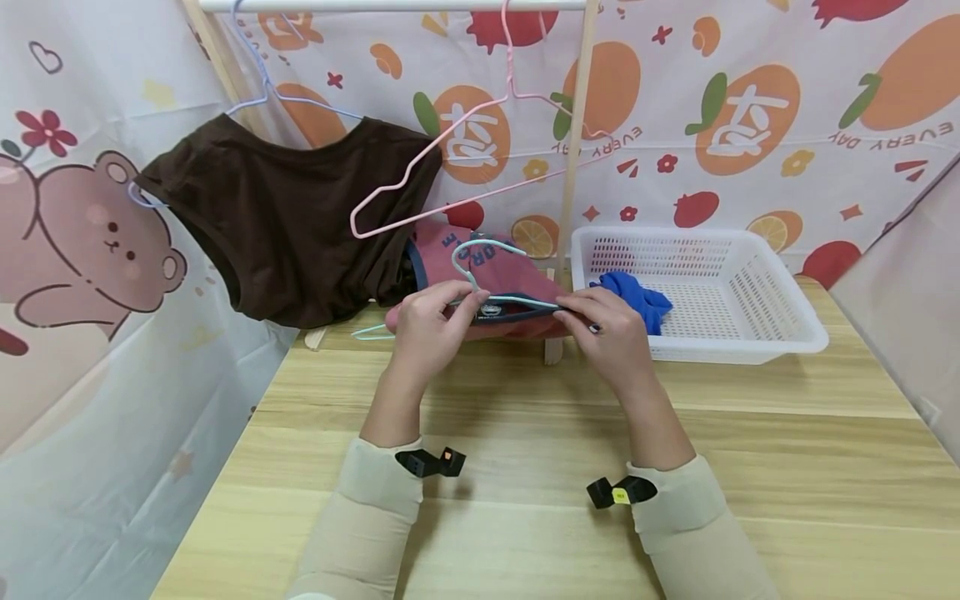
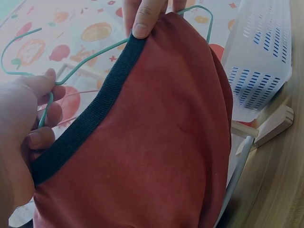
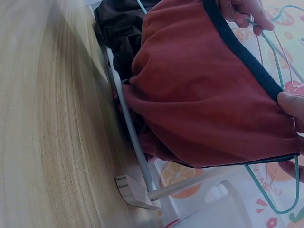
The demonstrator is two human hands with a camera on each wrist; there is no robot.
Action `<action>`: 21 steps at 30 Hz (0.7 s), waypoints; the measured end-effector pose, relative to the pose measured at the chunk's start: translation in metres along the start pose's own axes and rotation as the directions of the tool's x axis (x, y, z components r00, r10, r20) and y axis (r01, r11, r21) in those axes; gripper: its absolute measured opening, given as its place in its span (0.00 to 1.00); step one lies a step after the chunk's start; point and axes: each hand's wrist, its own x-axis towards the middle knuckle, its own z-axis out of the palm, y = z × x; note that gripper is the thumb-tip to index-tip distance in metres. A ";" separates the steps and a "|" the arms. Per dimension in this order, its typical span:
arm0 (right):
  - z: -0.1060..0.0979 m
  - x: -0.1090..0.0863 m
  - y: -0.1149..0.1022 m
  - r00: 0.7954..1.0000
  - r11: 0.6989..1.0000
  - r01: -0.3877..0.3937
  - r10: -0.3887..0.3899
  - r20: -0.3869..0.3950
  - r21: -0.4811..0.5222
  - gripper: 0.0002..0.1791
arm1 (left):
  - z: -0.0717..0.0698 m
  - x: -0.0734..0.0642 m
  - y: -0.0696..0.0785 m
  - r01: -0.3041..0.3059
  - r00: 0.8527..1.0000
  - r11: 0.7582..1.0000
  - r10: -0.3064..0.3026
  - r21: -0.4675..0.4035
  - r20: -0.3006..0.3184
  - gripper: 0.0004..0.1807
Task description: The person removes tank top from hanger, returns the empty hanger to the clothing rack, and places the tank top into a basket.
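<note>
Left hand [image 1: 431,332] gripping mint-green wire hanger [image 2: 95,54] (just below the hook [image 1: 487,242]), right hand [image 1: 613,335] pinching navy neckband [image 2: 102,102] of printed red shirt [image 2: 156,123]

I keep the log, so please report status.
Left hand holding green hanger. Right hand pinching neckband of red garment. Hanger partly inside garment. No visible obstruction.

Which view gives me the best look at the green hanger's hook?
The head view: the hook shows its whole curve, unblocked, in front of the shirt. The left wrist view has the curve too, but the left hand covers its base. The right wrist view catches only part, cut off by the right edge.
</note>
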 end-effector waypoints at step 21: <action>-0.002 -0.003 0.020 0.996 0.994 -0.076 0.080 -0.050 0.077 0.08 | -0.008 0.001 -0.010 0.055 0.996 0.994 -0.049 0.091 -0.075 0.08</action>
